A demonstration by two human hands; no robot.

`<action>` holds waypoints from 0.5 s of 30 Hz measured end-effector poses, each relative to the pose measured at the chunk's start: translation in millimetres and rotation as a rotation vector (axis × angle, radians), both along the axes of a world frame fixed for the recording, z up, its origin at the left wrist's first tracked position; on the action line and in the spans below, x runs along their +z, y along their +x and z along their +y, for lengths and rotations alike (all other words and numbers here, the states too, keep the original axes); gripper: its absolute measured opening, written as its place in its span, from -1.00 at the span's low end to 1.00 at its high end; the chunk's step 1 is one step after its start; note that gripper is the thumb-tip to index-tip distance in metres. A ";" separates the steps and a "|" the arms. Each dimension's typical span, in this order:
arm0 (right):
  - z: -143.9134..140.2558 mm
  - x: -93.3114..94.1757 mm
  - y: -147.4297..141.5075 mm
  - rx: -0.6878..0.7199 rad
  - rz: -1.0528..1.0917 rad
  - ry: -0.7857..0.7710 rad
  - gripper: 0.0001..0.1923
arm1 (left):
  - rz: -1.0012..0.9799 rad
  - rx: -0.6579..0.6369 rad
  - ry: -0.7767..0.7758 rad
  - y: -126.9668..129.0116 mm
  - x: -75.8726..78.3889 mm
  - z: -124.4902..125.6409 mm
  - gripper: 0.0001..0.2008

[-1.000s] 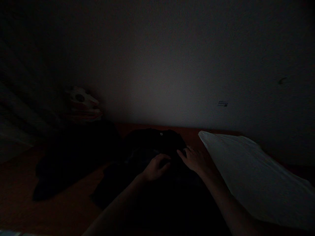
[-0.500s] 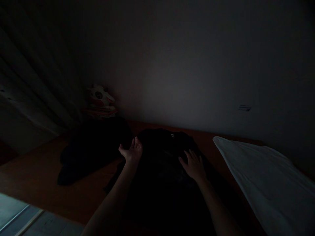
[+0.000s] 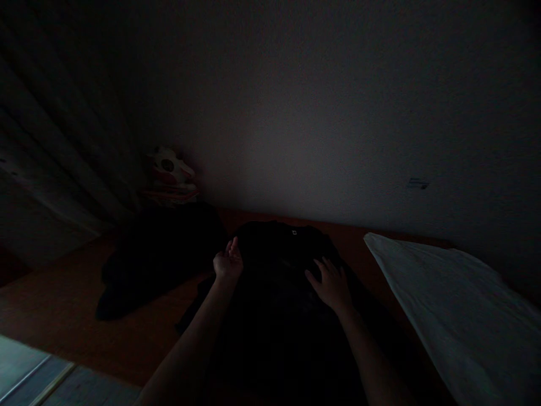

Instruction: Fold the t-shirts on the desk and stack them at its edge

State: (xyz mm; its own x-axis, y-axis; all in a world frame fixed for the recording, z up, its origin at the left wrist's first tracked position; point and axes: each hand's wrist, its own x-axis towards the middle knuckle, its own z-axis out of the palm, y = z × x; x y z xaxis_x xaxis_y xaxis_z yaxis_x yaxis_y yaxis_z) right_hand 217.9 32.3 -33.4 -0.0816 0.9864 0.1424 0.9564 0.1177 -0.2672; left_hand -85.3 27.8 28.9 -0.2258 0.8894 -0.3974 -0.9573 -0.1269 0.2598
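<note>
A black garment (image 3: 279, 338), apparently a shirt, lies spread on the brown tabletop. A small light square mark (image 3: 295, 232) shows near its far edge. My right hand (image 3: 332, 285) rests palm down on the garment's right part, fingers spread. Over the garment's left part is my left hand (image 3: 229, 262), turned palm up, with fingers partly curled and nothing visible in them. Whether the left hand touches the cloth I cannot tell in this dim light. To its left lies a second dark bundle of cloth (image 3: 160, 259).
A pale cloth (image 3: 460, 299) lies flat on the right side of the brown tabletop (image 3: 54, 304). A white and red cow-like figure (image 3: 171, 166) stands at the back left. A curtain (image 3: 54, 152) hangs at the left, and a wall (image 3: 296, 113) rises behind.
My left hand's thumb and fingers have drawn in from a wider spread. The right hand stays almost where it was on the garment. The view has shifted very slightly.
</note>
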 end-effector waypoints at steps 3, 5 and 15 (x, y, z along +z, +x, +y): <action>0.6 -1.8 1.3 0.000 0.007 0.022 -0.39 | 0.103 -0.195 0.103 19.8 7.1 -7.3 -0.59; 0.9 -3.6 2.5 0.000 0.018 0.036 -0.40 | 0.274 -0.558 0.289 31.8 10.7 -16.4 -0.60; 1.8 -8.8 6.7 0.020 0.117 0.171 -0.52 | 1.798 -0.202 0.360 42.3 9.8 -22.2 -0.62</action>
